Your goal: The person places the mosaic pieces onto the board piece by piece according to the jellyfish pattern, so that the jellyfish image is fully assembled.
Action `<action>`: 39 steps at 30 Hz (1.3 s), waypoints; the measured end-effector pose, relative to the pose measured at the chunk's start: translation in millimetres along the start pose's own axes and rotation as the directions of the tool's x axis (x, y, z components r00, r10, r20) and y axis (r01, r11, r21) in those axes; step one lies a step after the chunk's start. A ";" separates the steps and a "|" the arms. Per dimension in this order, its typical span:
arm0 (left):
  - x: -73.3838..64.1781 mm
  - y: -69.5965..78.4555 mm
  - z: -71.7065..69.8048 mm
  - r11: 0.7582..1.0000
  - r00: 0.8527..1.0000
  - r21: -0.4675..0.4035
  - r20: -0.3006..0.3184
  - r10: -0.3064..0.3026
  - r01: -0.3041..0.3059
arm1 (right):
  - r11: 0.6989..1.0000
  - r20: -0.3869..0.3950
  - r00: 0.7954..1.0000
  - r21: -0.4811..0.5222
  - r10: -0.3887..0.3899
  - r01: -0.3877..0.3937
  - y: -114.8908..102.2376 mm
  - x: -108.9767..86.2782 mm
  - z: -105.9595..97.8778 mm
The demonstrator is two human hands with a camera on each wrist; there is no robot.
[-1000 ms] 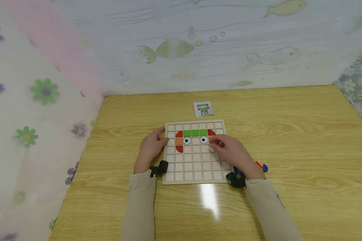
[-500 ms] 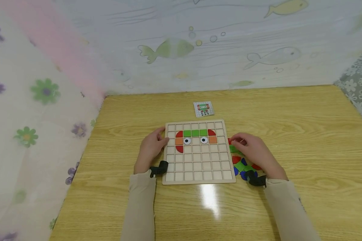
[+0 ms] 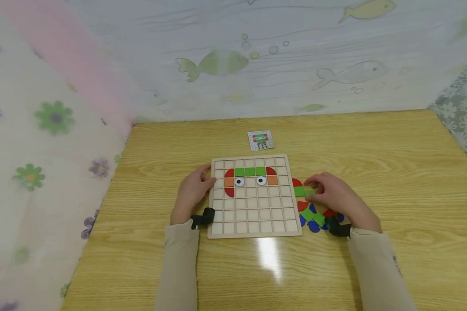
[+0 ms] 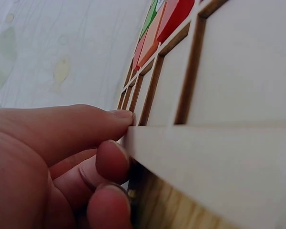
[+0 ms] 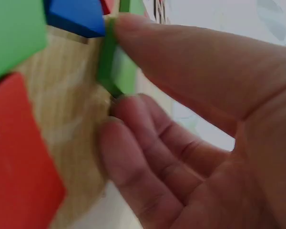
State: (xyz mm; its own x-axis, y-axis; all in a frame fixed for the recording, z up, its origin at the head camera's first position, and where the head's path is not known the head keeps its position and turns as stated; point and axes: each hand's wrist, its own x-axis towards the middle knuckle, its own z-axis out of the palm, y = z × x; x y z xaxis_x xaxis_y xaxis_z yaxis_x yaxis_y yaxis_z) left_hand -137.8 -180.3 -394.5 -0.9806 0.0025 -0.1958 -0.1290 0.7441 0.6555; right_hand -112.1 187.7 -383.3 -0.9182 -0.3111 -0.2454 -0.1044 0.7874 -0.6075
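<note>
A wooden grid board (image 3: pixel 254 215) lies flat on the table, with red, orange and green tiles and two round eye tiles (image 3: pixel 261 180) set in its upper cells. My left hand (image 3: pixel 194 188) holds the board's left edge; in the left wrist view the thumb (image 4: pixel 115 117) lies on the rim and curled fingers are at its side. Right of the board, my right hand (image 3: pixel 331 193) pinches a green square tile (image 5: pixel 124 71) by its edges, low over the table. Another green tile (image 3: pixel 299 191) and a red quarter-round tile (image 3: pixel 297 182) lie beside it.
Loose blue, green and red tiles, among them a blue tile (image 3: pixel 314 226), lie near the right wrist, close to the board. Behind the board lies a small picture card (image 3: pixel 261 140) with a coloured figure on a grid. Patterned walls border the table (image 3: pixel 393 172).
My right hand has left the orange tile in its cell on the board's right side. It has moved right to the loose tiles and taken hold of a green one. The left hand stays put.
</note>
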 end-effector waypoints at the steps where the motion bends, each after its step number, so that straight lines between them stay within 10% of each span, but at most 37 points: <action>1: 0.1 -0.8 0.1 1.000 1.000 0.000 -0.002 -0.002 0.002 | 1.000 0.009 1.000 -0.007 0.005 -0.005 -1.4 -0.6 -0.8; 13: 2.7 -2.5 2.5 1.000 1.000 -0.012 -0.005 -0.009 0.009 | 0.997 0.092 0.993 -0.017 0.073 -0.072 -13.6 3.7 -11.3; 39: -0.3 0.9 -1.3 1.000 1.000 0.001 0.029 0.010 -0.010 | 0.996 -0.082 0.992 0.003 0.094 -0.094 -6.6 13.7 -7.4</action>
State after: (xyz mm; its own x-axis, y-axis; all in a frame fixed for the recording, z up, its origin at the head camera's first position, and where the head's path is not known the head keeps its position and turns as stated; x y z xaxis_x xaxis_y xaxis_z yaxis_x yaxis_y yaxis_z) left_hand -137.8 -180.4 -392.9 -0.9772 0.0290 -0.2105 -0.1193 0.7448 0.6566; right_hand -126.8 182.2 -377.0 -0.9523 -0.1905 -0.2384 -0.0163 0.8118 -0.5837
